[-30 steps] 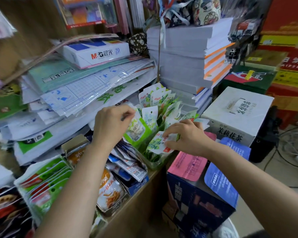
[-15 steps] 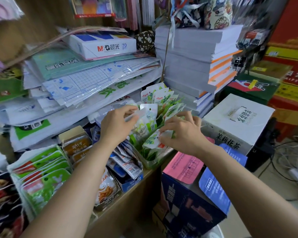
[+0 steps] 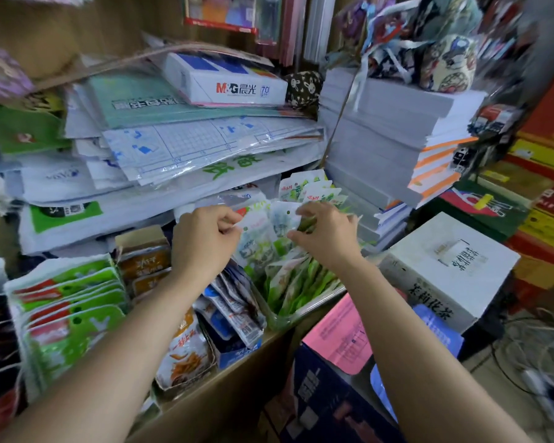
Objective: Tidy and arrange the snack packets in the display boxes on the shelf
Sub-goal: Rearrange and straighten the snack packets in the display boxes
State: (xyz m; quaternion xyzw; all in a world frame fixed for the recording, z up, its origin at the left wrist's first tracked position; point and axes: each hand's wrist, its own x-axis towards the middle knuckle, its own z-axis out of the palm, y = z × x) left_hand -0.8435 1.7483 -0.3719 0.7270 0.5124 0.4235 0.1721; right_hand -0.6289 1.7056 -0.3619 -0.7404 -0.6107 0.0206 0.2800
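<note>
Item: green-and-white snack packets (image 3: 271,241), centre of frame, standing upright in a clear display box (image 3: 285,314) on the shelf (image 3: 234,375).
I have my left hand (image 3: 202,243) and right hand (image 3: 328,239) both pinching packet tops, fingers curled. Judged light, soft, slick film, easily crushed; best taken by the flat sealed top near the hang-hole.

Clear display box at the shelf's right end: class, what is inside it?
Green-and-white snack packets fill the clear display box; the left hand and right hand pinch upper ones. Packets hide its floor.
</note>
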